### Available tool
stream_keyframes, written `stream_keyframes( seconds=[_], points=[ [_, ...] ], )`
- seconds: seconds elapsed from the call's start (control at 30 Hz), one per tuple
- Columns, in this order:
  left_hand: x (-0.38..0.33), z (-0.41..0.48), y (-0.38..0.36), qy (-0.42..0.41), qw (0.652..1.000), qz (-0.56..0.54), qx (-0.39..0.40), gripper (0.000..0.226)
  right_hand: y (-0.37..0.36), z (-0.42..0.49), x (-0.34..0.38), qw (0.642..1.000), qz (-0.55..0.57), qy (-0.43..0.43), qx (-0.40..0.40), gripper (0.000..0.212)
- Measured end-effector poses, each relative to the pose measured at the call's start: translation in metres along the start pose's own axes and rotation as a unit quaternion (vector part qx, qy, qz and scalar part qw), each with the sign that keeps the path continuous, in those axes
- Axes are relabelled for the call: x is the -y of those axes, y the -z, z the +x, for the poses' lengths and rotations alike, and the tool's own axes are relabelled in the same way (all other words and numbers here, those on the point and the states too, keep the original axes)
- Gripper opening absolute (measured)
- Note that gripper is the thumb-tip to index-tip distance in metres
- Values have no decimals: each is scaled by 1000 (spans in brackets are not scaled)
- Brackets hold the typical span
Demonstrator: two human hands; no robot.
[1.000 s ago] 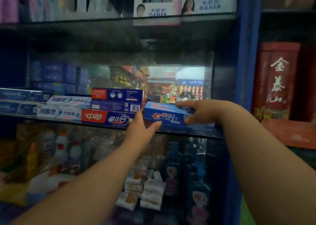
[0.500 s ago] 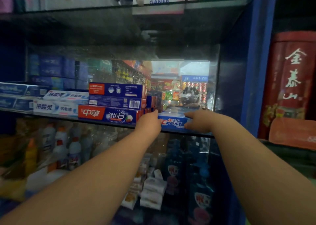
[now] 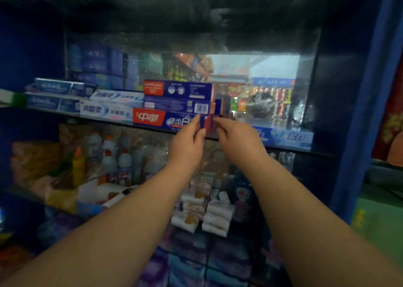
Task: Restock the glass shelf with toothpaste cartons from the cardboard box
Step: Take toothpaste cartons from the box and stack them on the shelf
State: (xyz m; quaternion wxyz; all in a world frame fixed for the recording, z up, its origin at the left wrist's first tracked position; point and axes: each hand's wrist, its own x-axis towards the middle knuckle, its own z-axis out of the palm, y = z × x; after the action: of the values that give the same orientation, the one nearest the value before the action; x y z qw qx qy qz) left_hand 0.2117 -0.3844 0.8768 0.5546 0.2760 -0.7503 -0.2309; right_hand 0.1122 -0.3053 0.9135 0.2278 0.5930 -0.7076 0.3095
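Note:
On the glass shelf (image 3: 290, 150) lies a light blue Crest carton (image 3: 285, 137), at the right and free of both hands. Left of it stands a stack of blue-and-red toothpaste cartons (image 3: 174, 103), with white cartons (image 3: 106, 110) further left. My left hand (image 3: 187, 142) and my right hand (image 3: 237, 138) meet at the right end of that stack. Their fingertips pinch the narrow end of a blue-and-red carton (image 3: 208, 122) from both sides. The cardboard box is not in view.
A mirror (image 3: 257, 86) backs the shelf. Below it stand cleaner bottles (image 3: 113, 160), small white packets (image 3: 207, 208) and dark refill pouches. A blue post (image 3: 366, 112) bounds the shelf on the right. The dark upper shelf hangs low overhead.
Both hands let go of the Crest carton, which now lies on the shelf at the right. They moved left to the end of the blue-and-red stack. The camera moved closer.

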Motion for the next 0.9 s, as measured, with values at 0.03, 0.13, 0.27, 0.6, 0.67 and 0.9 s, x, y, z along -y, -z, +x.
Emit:
stream_keyframes(
  seconds=[0.03, 0.13, 0.27, 0.6, 0.67, 0.9],
  points=[
    [12, -6, 10, 25, 999, -29, -14, 47, -12, -4, 10, 1000, 21, 13, -9, 38],
    [56, -26, 39, 76, 996, -26, -48, 44, -54, -16, 40, 996, 74, 42, -7, 37],
    [122, -61, 78, 153, 987, 17, -52, 43, -120, -32, 78, 991, 105, 65, 42, 37],
    [288, -183, 159, 363, 922, 130, -40, 43, -309, -109, 168, 945, 148, 101, 272, 34],
    [322, -211, 172, 403, 905, 132, -36, 43, -350, -131, 180, 926, 140, 96, 336, 36],
    [436, -319, 203, 596, 787, 160, -10, 44, -493, -214, 202, 845, 198, 27, 497, 44]
  ],
)
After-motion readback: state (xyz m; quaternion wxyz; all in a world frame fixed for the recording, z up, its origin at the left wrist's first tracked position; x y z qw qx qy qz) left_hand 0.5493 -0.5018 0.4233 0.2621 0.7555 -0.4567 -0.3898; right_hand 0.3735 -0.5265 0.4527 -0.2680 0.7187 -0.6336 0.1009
